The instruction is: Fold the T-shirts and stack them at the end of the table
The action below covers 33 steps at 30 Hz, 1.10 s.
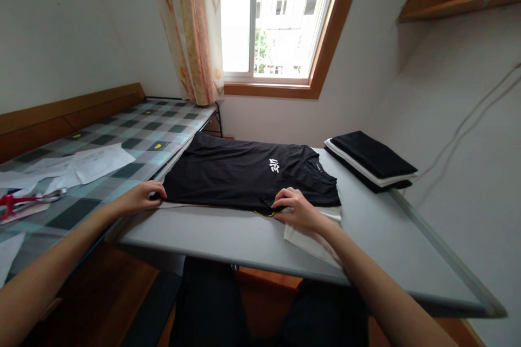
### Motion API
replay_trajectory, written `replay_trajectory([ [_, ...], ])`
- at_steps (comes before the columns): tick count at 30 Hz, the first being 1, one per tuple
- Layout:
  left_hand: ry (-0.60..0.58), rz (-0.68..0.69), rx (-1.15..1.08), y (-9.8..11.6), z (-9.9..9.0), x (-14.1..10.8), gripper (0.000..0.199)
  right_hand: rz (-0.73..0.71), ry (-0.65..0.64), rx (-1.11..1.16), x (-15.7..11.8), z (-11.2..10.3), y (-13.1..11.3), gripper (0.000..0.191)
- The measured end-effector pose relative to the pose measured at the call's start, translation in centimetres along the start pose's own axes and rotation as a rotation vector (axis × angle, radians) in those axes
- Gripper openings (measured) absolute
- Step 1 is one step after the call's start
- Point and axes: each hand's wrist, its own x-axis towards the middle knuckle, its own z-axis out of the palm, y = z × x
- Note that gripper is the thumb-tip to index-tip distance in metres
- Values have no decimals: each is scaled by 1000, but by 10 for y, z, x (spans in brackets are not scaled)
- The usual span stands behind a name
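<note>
A black T-shirt point(228, 173) with white lettering lies spread sideways on the grey table point(203, 233), its neckline toward the right. Beneath it, a white garment point(307, 241) shows along the near edge and at the right, with one part hanging toward the table's front. My left hand point(142, 196) pinches the near corner of the black T-shirt's hem. Closed at the near side by the sleeve, my right hand point(296, 209) grips the black fabric next to a short yellow strip point(264, 213).
Folded black and white clothes point(370, 160) are stacked at the table's right rear. To the left, a bed with a checked cover point(163, 122) holds loose papers point(97, 164) and a red-handled item point(24, 203). A curtained window point(280, 21) is behind.
</note>
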Motion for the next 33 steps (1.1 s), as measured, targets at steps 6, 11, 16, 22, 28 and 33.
replay_trajectory([
  [6, -47, 63, 18, -15, -2, -5, 20, 4, 58, 76, 1, 5, 0, 9],
  [11, 7, 41, 42, -13, -3, -8, 26, 4, 101, 122, -1, 7, -4, 11],
  [16, 167, -46, 4, -15, -2, -4, 35, 34, 133, 132, 0, 8, -7, 9],
  [22, 211, -87, -26, -22, 1, -3, 37, 23, 98, 60, -6, 6, -4, 10],
  [28, 253, -147, -173, -21, 5, -8, 45, 0, 99, -93, -9, 4, -4, 14],
  [33, 247, -208, -209, -11, 0, -10, 53, -36, 85, -108, -7, -1, -3, 21],
])
